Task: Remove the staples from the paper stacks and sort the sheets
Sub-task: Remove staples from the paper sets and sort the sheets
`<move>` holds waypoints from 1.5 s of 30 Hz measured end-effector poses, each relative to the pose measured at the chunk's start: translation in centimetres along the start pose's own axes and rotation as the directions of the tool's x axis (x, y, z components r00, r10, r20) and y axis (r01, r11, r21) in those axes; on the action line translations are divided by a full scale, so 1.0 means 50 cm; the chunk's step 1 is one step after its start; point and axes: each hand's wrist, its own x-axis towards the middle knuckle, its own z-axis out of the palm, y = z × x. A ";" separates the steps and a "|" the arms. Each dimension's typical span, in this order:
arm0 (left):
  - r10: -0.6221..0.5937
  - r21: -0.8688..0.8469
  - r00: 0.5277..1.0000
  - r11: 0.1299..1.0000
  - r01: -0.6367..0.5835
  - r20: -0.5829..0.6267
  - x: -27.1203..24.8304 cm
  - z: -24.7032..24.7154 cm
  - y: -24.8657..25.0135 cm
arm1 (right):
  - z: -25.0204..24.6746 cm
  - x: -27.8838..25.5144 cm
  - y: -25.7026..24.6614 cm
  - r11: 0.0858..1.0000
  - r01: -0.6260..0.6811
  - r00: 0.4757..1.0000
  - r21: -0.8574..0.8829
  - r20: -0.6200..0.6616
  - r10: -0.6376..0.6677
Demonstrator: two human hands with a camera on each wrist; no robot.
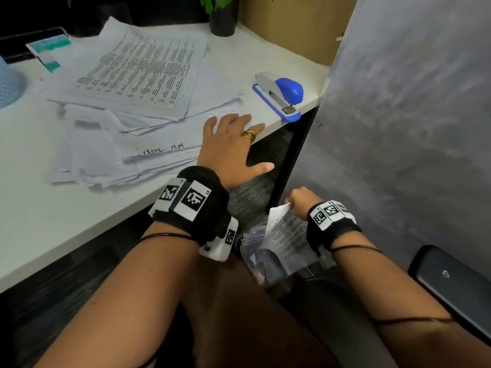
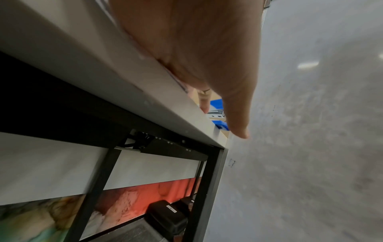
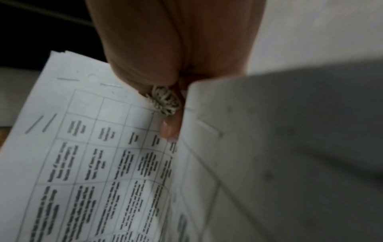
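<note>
**A:** Where does the person's left hand sit?

**B:** Flat at the front edge of the white desk, fingers straight and spread, fingertips on the near corner of a loose pile of papers. The thumb sticks out past the desk edge, over the dark floor. A gold ring shows on one finger. It grips nothing.

**A:** And what lies around that hand?

**B:** Just beyond the fingertips, toward the desk's right corner, stands a blue and grey stapler, apart from the hand. Farther out from the fingers, a second heap of printed sheets overlaps the first pile, topped by a page of tables. The left wrist view shows the palm pressed on the desk edge, the black frame under the desk below it.

**A:** The right hand?

**B:** Lower, below desk level and beside a grey partition. Its fingers are curled round the top edge of a stapled stack, which hangs down from the hand toward the lap. The right wrist view shows a finger tucked between the sheets, a printed table on the page left of it and another leaf folded over on the right. Thin staple lines mark the top margin near the knuckles.

**A:** Anything under that stack?

**B:** Clear crumpled plastic just beneath the hanging sheets; what it is cannot be told. A black chair armrest lies off to the right of the forearm
</note>
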 end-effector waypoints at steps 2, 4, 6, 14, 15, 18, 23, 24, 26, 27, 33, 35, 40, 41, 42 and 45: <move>0.011 0.005 1.000 1.000 -0.011 -0.001 0.001 0.000 -0.001 | 0.026 0.044 0.005 1.000 -0.011 0.999 -0.023 0.047 0.012; 0.011 0.013 1.000 1.000 -0.011 0.013 -0.001 0.001 -0.001 | 0.053 0.080 0.012 0.999 -0.021 0.997 -0.038 0.075 0.024; 0.013 0.021 1.000 1.000 -0.013 0.009 -0.002 0.000 0.001 | 0.069 0.105 0.020 0.997 -0.048 0.996 -0.063 0.077 0.053; 0.006 0.054 1.000 0.999 -0.006 0.002 -0.003 0.004 0.003 | 0.151 0.157 0.020 1.000 -0.020 0.999 -0.021 0.050 0.021; 0.004 0.049 1.000 0.999 -0.004 -0.005 -0.003 0.006 0.003 | 0.173 0.161 0.018 1.000 0.004 0.998 0.005 0.070 -0.004; -0.003 0.040 1.000 0.999 0.003 -0.013 -0.003 0.007 0.004 | 0.243 0.173 0.025 0.995 0.012 0.980 0.100 0.197 -0.031; 0.012 0.039 0.999 0.999 -0.011 -0.038 -0.004 0.011 0.003 | 0.286 0.185 0.038 0.996 -0.066 0.956 0.052 0.289 0.048; 0.014 0.044 0.999 0.999 -0.012 -0.040 -0.004 0.013 0.002 | 0.294 0.185 0.039 0.997 -0.049 0.959 0.053 0.282 0.032; 0.024 0.056 0.998 0.998 -0.021 -0.052 -0.006 0.015 0.001 | 0.309 0.189 0.045 1.000 -0.019 0.955 -0.002 0.297 0.019; 0.032 0.062 0.997 0.998 -0.028 -0.064 -0.006 0.017 0.001 | 0.313 0.192 0.050 0.998 0.002 0.954 -0.059 0.300 0.016; 0.066 0.110 0.990 0.993 -0.053 -0.124 -0.008 0.026 -0.002 | 0.405 0.181 0.074 0.990 0.007 0.953 -0.141 0.301 0.037; 0.064 0.118 0.991 0.992 -0.050 -0.119 -0.009 0.025 -0.001 | 0.448 0.169 0.085 0.976 0.071 0.941 -0.208 0.337 0.004; 0.042 0.126 0.996 0.992 -0.032 -0.083 -0.009 0.018 0.007 | 0.408 0.170 0.067 0.982 -0.147 0.977 0.122 0.170 0.125; 0.037 0.123 0.996 0.992 -0.027 -0.083 -0.009 0.018 0.008 | 0.380 0.169 0.057 0.952 -0.181 0.983 0.245 0.060 0.172; 0.034 0.119 0.996 0.993 -0.024 -0.082 -0.009 0.019 0.009 | 0.358 0.170 0.049 0.923 -0.167 0.981 0.347 -0.035 0.191; 0.037 0.095 0.996 0.995 -0.030 -0.082 -0.012 0.018 0.009 | 0.284 0.139 0.021 0.914 -0.023 0.933 0.406 -0.319 0.165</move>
